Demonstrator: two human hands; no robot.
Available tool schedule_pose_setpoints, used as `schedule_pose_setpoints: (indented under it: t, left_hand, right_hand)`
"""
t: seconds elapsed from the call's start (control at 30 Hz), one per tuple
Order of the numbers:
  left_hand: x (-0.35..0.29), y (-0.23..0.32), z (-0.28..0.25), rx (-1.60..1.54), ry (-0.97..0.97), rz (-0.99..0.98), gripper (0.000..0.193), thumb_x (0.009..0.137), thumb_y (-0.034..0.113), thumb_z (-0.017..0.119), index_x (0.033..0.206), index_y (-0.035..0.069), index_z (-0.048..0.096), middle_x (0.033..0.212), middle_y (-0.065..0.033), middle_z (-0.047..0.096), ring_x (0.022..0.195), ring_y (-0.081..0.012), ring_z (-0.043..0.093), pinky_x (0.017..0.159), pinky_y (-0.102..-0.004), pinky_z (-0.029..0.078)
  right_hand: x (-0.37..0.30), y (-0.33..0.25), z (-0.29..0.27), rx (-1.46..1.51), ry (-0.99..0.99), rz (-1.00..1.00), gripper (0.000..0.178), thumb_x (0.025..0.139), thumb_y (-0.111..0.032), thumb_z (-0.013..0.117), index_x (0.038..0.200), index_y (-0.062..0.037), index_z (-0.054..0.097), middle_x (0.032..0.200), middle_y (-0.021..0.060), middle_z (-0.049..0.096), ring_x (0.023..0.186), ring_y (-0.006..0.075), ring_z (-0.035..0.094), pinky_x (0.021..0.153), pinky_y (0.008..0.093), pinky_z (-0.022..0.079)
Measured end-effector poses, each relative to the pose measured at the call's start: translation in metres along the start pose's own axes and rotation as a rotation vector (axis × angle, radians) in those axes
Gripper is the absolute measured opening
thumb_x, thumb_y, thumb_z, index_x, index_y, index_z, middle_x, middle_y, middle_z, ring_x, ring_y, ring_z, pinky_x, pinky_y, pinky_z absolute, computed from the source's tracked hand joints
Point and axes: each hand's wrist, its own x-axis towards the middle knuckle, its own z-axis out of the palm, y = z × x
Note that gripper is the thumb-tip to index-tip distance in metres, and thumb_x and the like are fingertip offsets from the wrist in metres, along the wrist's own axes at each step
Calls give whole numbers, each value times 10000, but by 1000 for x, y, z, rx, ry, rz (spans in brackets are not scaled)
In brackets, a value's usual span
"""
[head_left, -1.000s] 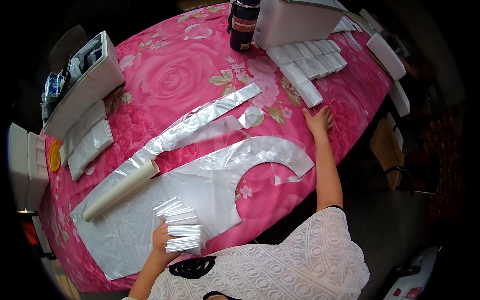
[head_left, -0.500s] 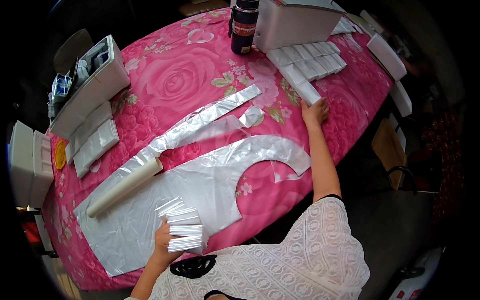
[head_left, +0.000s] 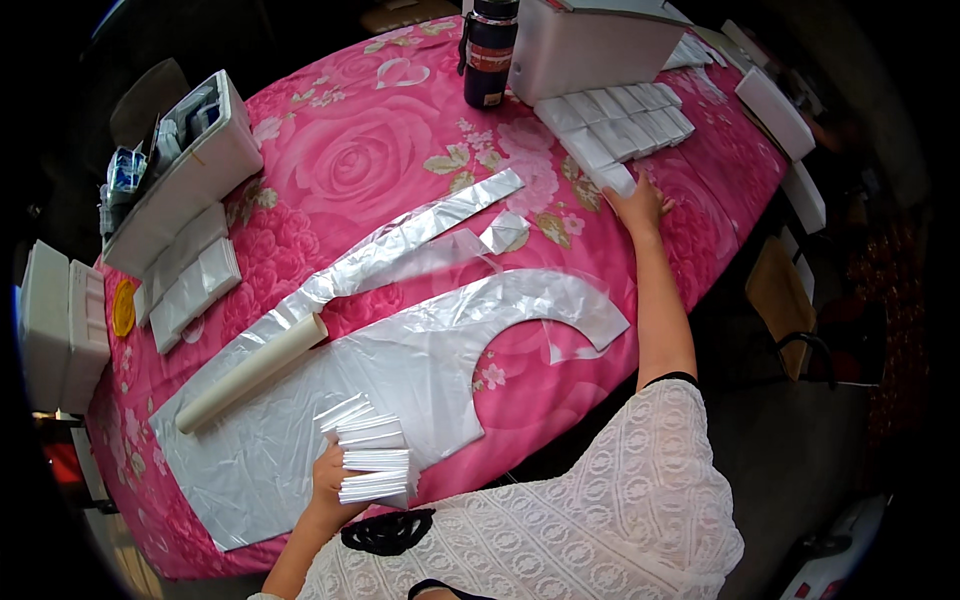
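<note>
My left hand (head_left: 328, 482) is closed around a fanned stack of folded white plastic packets (head_left: 375, 462), held near the table's front edge. With my right arm stretched forward, my right hand (head_left: 640, 208) grips the near end of a row of folded packets (head_left: 597, 160), thumb on one side and fingers on the other. That row runs beside more packets (head_left: 640, 118) laid in overlapping rows. Between my hands a clear plastic apron-like sheet (head_left: 400, 375) lies spread out, with a curved cut-out and a long strip. A pale cardboard tube (head_left: 250, 375) rests across it.
A pink floral cloth (head_left: 350, 150) covers the table. A dark flask (head_left: 490, 55) and a white foam box (head_left: 590, 50) stand at the back. At left are a filled foam box (head_left: 190, 170), folded packets (head_left: 195, 290) and a yellow ring (head_left: 123, 308). A chair (head_left: 780, 290) stands right.
My right hand has shifted slightly forward along the row, and less of its near end shows. My left hand and its stack have barely moved.
</note>
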Motion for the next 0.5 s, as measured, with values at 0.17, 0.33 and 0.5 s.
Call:
schedule_pose_setpoints:
  t: [0.17,0.33,0.5]
  left_hand:
    - [-1,-2,2,5,-4,-7,257,535,42,705,777,126,674,837,-46,648,830,-248,610,848,-385,435]
    - [5,1,5,-18,-8,14,255,532,46,704,771,131,673,826,-44,645,820,-244,611,856,-389,435]
    - [1,-1,4,-6,-9,-8,250,544,53,700,780,133,674,830,-49,643,829,-251,609,855,-390,432]
  right_hand:
    - [3,-3,-10,-79,-175,-20,677,622,-519,670,1151,-120,535,1087,165,582,1115,396,432,974,640,108]
    - [12,-1,-7,-144,-165,-80,601,628,-537,652,1088,-154,594,1078,155,591,1118,393,431,973,637,115]
    - [13,-10,-11,-170,-243,-84,655,637,-569,625,1142,-154,573,1101,150,583,1128,387,428,980,624,119]
